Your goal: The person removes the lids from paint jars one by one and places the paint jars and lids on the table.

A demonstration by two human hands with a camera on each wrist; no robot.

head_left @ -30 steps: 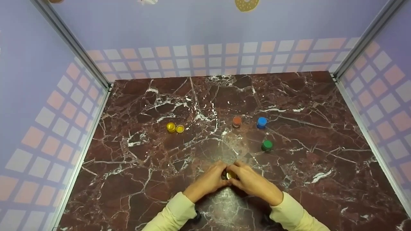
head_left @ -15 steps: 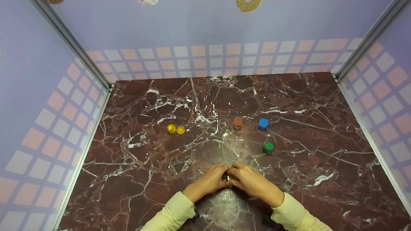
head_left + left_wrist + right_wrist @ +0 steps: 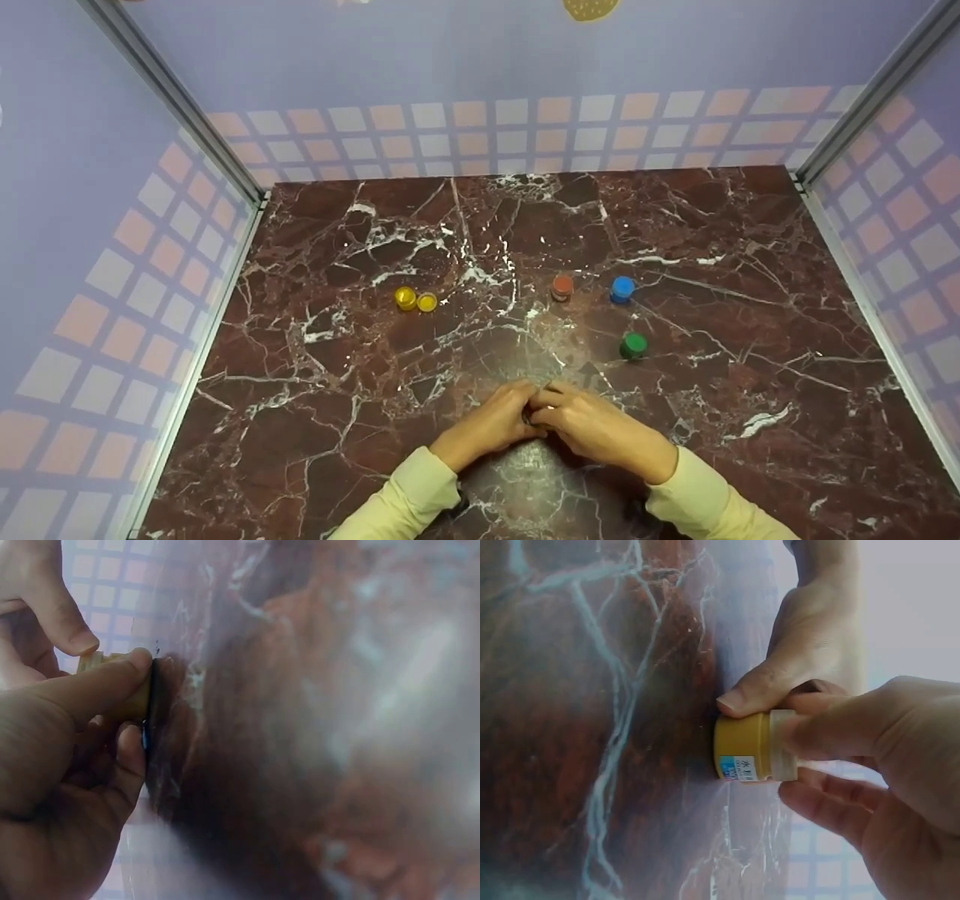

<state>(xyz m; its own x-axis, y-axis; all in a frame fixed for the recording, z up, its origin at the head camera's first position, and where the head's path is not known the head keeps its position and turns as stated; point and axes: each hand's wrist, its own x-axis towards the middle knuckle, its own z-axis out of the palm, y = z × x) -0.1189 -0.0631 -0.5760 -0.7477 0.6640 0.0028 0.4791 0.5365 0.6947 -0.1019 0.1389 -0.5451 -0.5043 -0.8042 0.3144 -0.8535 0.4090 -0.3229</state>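
In the right wrist view, a small mustard-yellow paint jar [image 3: 739,736] with a printed label stands on the marbled table. My left hand [image 3: 491,420] grips its body low down, the thumb lying along its side. At the top, the fingers of my right hand [image 3: 600,429] pinch the pale, translucent lid [image 3: 784,765]. Both hands meet close to the table's near side and hide nearly all of the jar in the head view. From the left wrist, part of the yellow body [image 3: 135,706] shows between the fingers.
Farther back stand an orange-red-topped jar [image 3: 562,288], a blue-topped jar [image 3: 622,289] and a green-topped jar [image 3: 634,345]. To the left are a yellow jar [image 3: 405,298] and a flat yellow round piece [image 3: 427,302], perhaps its lid. Panels wall the table's back and sides.
The right hand's fingers have shifted over the top of the jar, covering the golden part seen earlier. My left hand keeps its hold. The head view has shifted slightly.
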